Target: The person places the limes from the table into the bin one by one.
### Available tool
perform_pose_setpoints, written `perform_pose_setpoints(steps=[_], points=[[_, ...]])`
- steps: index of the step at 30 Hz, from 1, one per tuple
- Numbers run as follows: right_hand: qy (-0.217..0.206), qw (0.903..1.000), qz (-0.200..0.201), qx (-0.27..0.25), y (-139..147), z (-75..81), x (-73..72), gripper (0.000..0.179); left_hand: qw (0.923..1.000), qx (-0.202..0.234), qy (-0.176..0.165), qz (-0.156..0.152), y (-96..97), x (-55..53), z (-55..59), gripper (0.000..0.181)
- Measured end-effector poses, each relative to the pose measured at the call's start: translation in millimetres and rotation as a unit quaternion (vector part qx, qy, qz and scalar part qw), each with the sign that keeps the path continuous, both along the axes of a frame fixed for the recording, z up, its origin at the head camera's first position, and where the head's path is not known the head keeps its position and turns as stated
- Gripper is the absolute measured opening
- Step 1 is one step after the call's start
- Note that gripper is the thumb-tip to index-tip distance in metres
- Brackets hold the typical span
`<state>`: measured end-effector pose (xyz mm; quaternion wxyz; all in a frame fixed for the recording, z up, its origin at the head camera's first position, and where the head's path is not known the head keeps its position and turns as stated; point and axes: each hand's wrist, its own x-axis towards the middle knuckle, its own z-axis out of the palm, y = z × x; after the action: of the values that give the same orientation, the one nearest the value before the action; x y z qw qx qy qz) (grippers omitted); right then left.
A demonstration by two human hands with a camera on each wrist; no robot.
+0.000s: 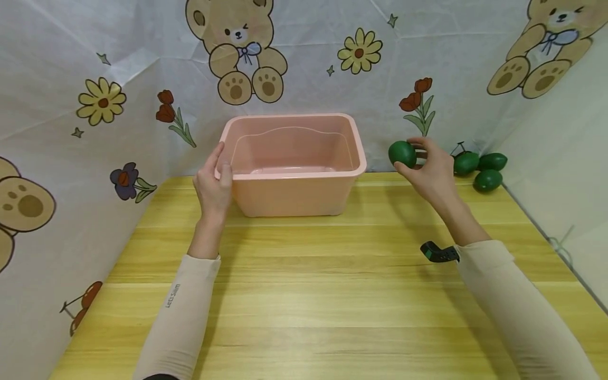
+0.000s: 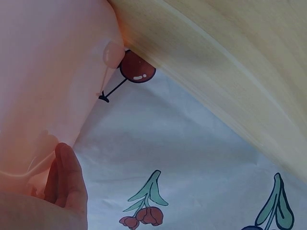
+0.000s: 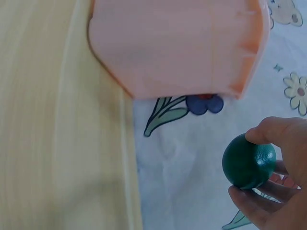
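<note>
Clock directions per head view, 12 at the far side. Pink bin (image 1: 290, 196) stands upright at 12 o'clock on the wooden table (image 1: 304, 295), near the back edge, mouth up, inner floor visible.

Left hand (image 1: 212, 182): at the bin's 9 o'clock, grasping its rim at the near corner, with the thumb over the rim and the fingers along the outer wall. Left-wrist view shows those fingers lying against the pink plastic; the thumb seems to be mostly hidden there.

Right hand (image 1: 432, 169): grasping a green fruit (image 1: 402, 154) between thumb and fingertips. The fruit is raised off the table at the bin's 3 o'clock, apart from it. Right-wrist view confirms the pinch; surface smooth and glossy.

Three more green fruits (image 1: 487, 180) sit clustered at the right hand's 3 o'clock, by the back corner.

Black strap (image 1: 439, 252) juts out at the right cuff, the hand's 6 o'clock. Both sleeves (image 1: 185, 311) are pale beige, the left one lettered. Behind: white backdrop (image 1: 304, 89) printed with bears and flowers.
</note>
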<state>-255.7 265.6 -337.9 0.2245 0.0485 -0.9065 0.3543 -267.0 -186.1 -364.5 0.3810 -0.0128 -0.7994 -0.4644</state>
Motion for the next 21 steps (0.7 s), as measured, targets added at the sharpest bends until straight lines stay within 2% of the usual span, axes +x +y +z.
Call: perform_pose_setpoints(steps=[7,14,21], points=[[0.003,0.9996,0.008,-0.026,-21,18.5,0.2,0.062,0.9998,0.005,0.016,-0.005,-0.3,-2.0,-2.0,0.047],[0.037,0.9986,0.012,-0.035,-41,33.9,-3.3,0.060,1.0000,-0.004,0.009,-0.002,-0.8,-1.8,-1.5,0.049],[0.054,0.9973,0.036,-0.035,-68,44.0,-8.8,0.058,0.9999,-0.008,0.007,0.005,-1.6,-1.2,-1.4,0.050]])
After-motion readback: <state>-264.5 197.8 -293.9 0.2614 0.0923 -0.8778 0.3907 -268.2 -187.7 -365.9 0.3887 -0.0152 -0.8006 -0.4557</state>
